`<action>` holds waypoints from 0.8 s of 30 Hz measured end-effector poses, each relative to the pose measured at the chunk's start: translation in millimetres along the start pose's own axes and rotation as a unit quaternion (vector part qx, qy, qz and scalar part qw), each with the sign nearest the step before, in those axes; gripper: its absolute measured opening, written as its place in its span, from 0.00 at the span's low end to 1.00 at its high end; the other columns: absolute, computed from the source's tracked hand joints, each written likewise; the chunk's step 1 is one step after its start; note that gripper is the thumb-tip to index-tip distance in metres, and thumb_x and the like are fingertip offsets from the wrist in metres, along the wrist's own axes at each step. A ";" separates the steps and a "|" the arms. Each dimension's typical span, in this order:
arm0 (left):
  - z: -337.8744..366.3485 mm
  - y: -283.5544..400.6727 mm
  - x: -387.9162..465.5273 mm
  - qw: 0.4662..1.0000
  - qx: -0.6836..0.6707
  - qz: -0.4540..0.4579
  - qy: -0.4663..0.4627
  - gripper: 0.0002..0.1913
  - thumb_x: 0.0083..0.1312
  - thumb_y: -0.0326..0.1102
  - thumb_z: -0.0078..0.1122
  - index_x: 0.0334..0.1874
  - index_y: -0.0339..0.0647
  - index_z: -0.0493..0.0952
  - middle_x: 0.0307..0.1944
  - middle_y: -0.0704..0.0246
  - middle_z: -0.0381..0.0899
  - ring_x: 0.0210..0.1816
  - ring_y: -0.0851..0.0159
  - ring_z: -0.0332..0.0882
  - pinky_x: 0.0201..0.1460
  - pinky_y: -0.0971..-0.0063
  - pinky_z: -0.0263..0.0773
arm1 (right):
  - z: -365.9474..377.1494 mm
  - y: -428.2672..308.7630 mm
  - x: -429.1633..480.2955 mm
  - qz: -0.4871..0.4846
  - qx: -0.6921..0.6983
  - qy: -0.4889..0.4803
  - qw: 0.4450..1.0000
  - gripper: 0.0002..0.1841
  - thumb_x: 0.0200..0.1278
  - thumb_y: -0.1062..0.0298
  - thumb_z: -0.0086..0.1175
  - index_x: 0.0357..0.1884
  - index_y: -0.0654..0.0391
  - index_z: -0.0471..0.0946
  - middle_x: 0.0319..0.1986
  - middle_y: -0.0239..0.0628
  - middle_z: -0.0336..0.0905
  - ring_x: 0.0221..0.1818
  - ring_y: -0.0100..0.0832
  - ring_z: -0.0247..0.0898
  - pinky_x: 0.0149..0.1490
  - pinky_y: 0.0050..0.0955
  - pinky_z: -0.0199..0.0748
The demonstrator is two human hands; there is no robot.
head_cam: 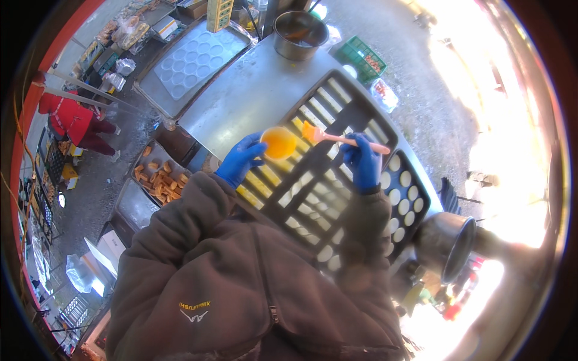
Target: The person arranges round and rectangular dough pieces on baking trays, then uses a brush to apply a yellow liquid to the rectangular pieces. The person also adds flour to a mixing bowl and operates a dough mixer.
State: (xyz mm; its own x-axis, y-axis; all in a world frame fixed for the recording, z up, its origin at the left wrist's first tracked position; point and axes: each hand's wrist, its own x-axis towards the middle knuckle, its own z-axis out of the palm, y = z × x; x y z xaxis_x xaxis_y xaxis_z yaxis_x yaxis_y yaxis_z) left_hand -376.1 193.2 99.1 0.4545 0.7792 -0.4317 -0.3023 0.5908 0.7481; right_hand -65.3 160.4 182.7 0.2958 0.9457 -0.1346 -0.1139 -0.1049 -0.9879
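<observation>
My left hand, in a blue glove, grips a small round cup holding yellow-orange liquid that looks like beaten egg. In my gloved right hand is a pastry brush with a pink handle; its head is coated yellow and hovers just right of the cup. Below both hands lies a dark baking tray with rows of dough strips. Strips near the cup are glazed yellow, while the twisted ones look pale. My right sleeve hides part of the tray.
A second dark tray bears round dough pieces. Metal pots stand at the table's far end and right side. Left are a tray of baked pieces and a round-mould sheet. A person in red bends farther left.
</observation>
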 end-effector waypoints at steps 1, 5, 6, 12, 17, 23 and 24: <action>-1.6 0.4 -1.3 1.000 -0.010 0.001 -0.003 0.31 0.71 0.49 0.65 0.71 0.42 0.70 0.57 0.69 0.78 0.54 0.69 0.75 0.54 0.72 0.72 | -1.6 7.5 10.1 -0.023 0.015 0.000 1.000 0.13 0.75 0.67 0.50 0.42 0.66 0.81 0.27 0.39 0.82 0.21 0.23 0.73 0.26 0.18 0.67; -14.2 -4.9 -17.0 0.985 0.121 0.123 -0.001 0.29 0.72 0.47 0.63 0.71 0.42 0.70 0.59 0.68 0.77 0.56 0.68 0.75 0.56 0.71 0.73 | -7.6 52.3 70.8 -0.026 0.011 0.000 1.000 0.10 0.73 0.68 0.54 0.44 0.65 0.82 0.28 0.37 0.83 0.24 0.23 0.75 0.28 0.19 0.71; -17.7 -7.3 -22.5 0.977 0.154 0.149 0.009 0.29 0.72 0.46 0.63 0.71 0.42 0.71 0.59 0.68 0.77 0.57 0.68 0.75 0.57 0.70 0.73 | -4.9 68.1 86.3 -0.029 -0.026 0.009 0.999 0.10 0.72 0.69 0.55 0.44 0.65 0.82 0.28 0.37 0.83 0.24 0.23 0.76 0.28 0.19 0.71; -36.1 -3.6 -45.0 0.985 0.111 0.120 0.062 0.28 0.74 0.45 0.61 0.72 0.42 0.70 0.61 0.68 0.77 0.59 0.67 0.75 0.57 0.71 0.74 | 15.8 127.8 131.3 0.015 -0.119 0.019 0.993 0.05 0.63 0.77 0.59 0.36 0.58 0.86 0.30 0.30 0.83 0.30 0.23 0.76 0.34 0.24 0.72; -39.9 3.8 -60.9 0.992 -0.076 0.069 0.079 0.27 0.74 0.45 0.60 0.72 0.44 0.71 0.62 0.68 0.77 0.60 0.67 0.75 0.57 0.71 0.73 | 19.7 126.6 132.2 0.010 -0.172 0.039 0.984 0.05 0.61 0.75 0.58 0.34 0.56 0.86 0.28 0.29 0.82 0.27 0.23 0.74 0.32 0.25 0.71; -49.4 4.9 -59.0 0.989 -0.101 0.051 0.090 0.27 0.74 0.45 0.59 0.72 0.44 0.70 0.62 0.68 0.77 0.60 0.68 0.75 0.57 0.73 0.72 | 5.4 126.1 128.3 0.035 -0.207 0.089 0.974 0.05 0.60 0.69 0.61 0.34 0.56 0.86 0.25 0.28 0.80 0.26 0.23 0.73 0.33 0.26 0.71; -49.4 2.9 -59.5 0.989 -0.103 0.051 0.094 0.27 0.74 0.45 0.59 0.72 0.44 0.70 0.63 0.68 0.77 0.60 0.68 0.75 0.57 0.73 0.72 | 1.2 127.6 126.9 0.006 -0.191 0.076 0.979 0.05 0.58 0.67 0.63 0.33 0.56 0.86 0.25 0.27 0.80 0.28 0.24 0.74 0.35 0.27 0.72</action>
State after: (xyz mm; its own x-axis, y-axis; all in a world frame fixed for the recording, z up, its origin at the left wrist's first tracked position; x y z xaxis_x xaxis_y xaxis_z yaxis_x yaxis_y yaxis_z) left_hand -445.4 158.9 102.0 0.2544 0.8512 -0.4591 -0.5116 0.5213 0.6830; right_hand -43.4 267.3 39.7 0.4369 0.8904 -0.1275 0.2357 -0.2501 -0.9391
